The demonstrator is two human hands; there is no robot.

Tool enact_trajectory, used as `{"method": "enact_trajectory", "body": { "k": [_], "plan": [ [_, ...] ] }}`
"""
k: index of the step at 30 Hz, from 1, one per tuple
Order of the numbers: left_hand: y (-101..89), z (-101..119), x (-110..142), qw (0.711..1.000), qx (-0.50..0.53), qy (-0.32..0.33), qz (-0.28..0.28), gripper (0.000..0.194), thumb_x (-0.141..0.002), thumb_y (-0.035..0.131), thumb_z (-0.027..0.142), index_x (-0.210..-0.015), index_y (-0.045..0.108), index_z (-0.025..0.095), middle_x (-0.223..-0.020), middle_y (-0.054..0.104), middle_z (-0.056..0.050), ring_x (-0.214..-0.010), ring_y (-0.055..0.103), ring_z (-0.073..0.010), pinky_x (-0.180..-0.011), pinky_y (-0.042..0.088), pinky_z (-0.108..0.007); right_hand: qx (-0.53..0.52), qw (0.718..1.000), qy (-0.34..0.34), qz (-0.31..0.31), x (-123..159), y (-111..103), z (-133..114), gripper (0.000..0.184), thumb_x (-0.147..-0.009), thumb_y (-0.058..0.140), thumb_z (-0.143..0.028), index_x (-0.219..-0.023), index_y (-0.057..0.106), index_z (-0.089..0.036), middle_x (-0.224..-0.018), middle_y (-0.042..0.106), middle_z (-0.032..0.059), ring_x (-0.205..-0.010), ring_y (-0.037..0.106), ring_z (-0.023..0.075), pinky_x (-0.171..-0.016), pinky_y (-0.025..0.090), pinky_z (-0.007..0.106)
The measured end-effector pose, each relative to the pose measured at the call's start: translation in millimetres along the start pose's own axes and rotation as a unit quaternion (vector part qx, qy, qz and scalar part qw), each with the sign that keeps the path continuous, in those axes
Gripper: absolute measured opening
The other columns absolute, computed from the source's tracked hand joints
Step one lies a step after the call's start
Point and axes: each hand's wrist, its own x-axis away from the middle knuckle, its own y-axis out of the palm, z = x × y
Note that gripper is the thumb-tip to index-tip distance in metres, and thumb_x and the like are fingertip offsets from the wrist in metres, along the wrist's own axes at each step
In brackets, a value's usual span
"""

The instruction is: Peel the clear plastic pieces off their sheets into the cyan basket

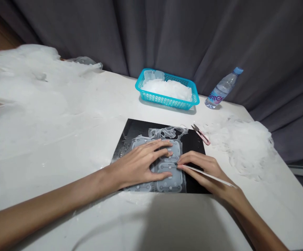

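Observation:
A translucent moulded sheet of several rounded pieces [170, 178] lies on a black mat [193, 139] at the table's near middle. My left hand [138, 164] rests flat on the sheet with fingers spread, pressing it down. My right hand [203, 169] pinches a thin white stick-like tool [206, 174], its tip touching the sheet near the left fingertips. A thin torn strip of clear film [167, 131] lies on the mat just beyond the sheet.
Small pink snips [201, 134] lie by the mat's far right corner. A blue basket [167, 99] of clear pieces and a water bottle [223, 89] stand farther back. Heaps of white scrap film [245, 143] sit right and far left [23, 80]. Grey curtain behind.

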Motion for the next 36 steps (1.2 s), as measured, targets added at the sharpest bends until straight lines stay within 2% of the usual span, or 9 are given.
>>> {"method": "enact_trajectory", "body": {
  "k": [7,14,18,22,24,27,29,33,36],
  "plan": [
    [-1.1,1,-1,0.999,-0.041,-0.010,-0.009,0.054,-0.094,0.063,0.063,-0.133,0.063,0.026,-0.159,0.053,-0.005,-0.146,0.049,-0.0343,-0.123,0.038,-0.050,0.007,0.999,-0.049,0.001,-5,8,2,0.011,-0.107,0.056,-0.024,-0.109,0.066,-0.021,-0.104,0.072,0.0072,-0.100,0.069,0.0189,-0.093,0.056,0.033],
    [-2.0,1,-2,1.000,-0.016,-0.011,-0.012,0.056,-0.094,0.064,0.062,-0.139,0.060,0.028,-0.158,0.053,-0.005,-0.144,0.051,-0.0323,-0.125,0.034,-0.048,0.148,0.975,-0.164,0.024,-10,17,19,0.017,-0.107,0.051,-0.023,-0.110,0.068,-0.020,-0.099,0.073,0.0087,-0.092,0.071,0.0207,-0.085,0.060,0.034],
    [-3.3,-1,-1,0.999,0.011,-0.021,-0.021,0.080,-0.093,0.062,0.067,-0.161,0.035,0.034,-0.165,0.043,-0.006,-0.150,0.044,-0.0338,-0.124,0.034,-0.048,0.189,0.970,-0.152,0.032,-8,20,22,0.025,-0.107,0.053,-0.027,-0.129,0.064,-0.021,-0.116,0.071,0.0125,-0.108,0.071,0.0226,-0.093,0.060,0.035],
    [-2.6,-4,1,0.997,0.001,-0.052,-0.056,0.104,-0.093,0.057,0.072,-0.169,0.002,0.029,-0.174,0.025,-0.009,-0.157,0.031,-0.0351,-0.126,0.029,-0.049,0.213,0.963,-0.161,0.040,-12,21,21,0.024,-0.107,0.053,-0.022,-0.126,0.067,-0.020,-0.110,0.073,0.0125,-0.098,0.070,0.0229,-0.090,0.060,0.038],
    [-1.1,-6,2,0.996,-0.006,-0.058,-0.068,0.108,-0.093,0.055,0.074,-0.168,-0.007,0.027,-0.175,0.018,-0.009,-0.159,0.026,-0.0356,-0.126,0.028,-0.049,0.210,0.963,-0.140,0.093,-20,18,26,0.021,-0.106,0.050,-0.018,-0.116,0.069,-0.017,-0.105,0.074,0.0129,-0.096,0.068,0.0237,-0.089,0.057,0.040],
    [0.4,-9,3,0.996,-0.007,-0.061,-0.067,0.112,-0.093,0.056,0.075,-0.166,-0.015,0.028,-0.177,0.007,-0.008,-0.160,0.021,-0.0362,-0.127,0.026,-0.048,0.175,0.961,-0.055,0.208,-39,5,37,0.024,-0.108,0.046,-0.021,-0.103,0.069,-0.018,-0.100,0.072,0.0118,-0.096,0.067,0.0244,-0.092,0.055,0.041],
    [0.2,-9,3,0.995,-0.005,-0.068,-0.068,0.114,-0.091,0.057,0.075,-0.166,-0.016,0.028,-0.177,0.005,-0.008,-0.160,0.020,-0.0375,-0.127,0.026,-0.048,0.131,0.963,0.001,0.237,-48,-5,43,0.024,-0.107,0.050,-0.028,-0.096,0.070,-0.020,-0.097,0.071,0.0089,-0.092,0.067,0.0231,-0.089,0.054,0.038],
    [-2.0,-9,4,0.995,0.000,-0.070,-0.074,0.110,-0.092,0.057,0.075,-0.168,-0.009,0.030,-0.176,0.012,-0.009,-0.159,0.022,-0.0382,-0.126,0.028,-0.050,0.050,0.982,0.032,0.178,-43,-18,41,0.024,-0.105,0.056,-0.032,-0.092,0.073,-0.021,-0.099,0.073,0.0061,-0.091,0.069,0.0203,-0.087,0.054,0.034],
    [-4.6,-8,2,0.995,0.006,-0.075,-0.065,0.101,-0.094,0.057,0.071,-0.169,0.003,0.030,-0.175,0.017,-0.008,-0.159,0.025,-0.0363,-0.126,0.029,-0.050,0.058,0.988,0.046,0.137,-29,-18,38,0.022,-0.105,0.059,-0.034,-0.101,0.077,-0.023,-0.106,0.073,0.0062,-0.098,0.070,0.0214,-0.093,0.054,0.036]
  ]
}}
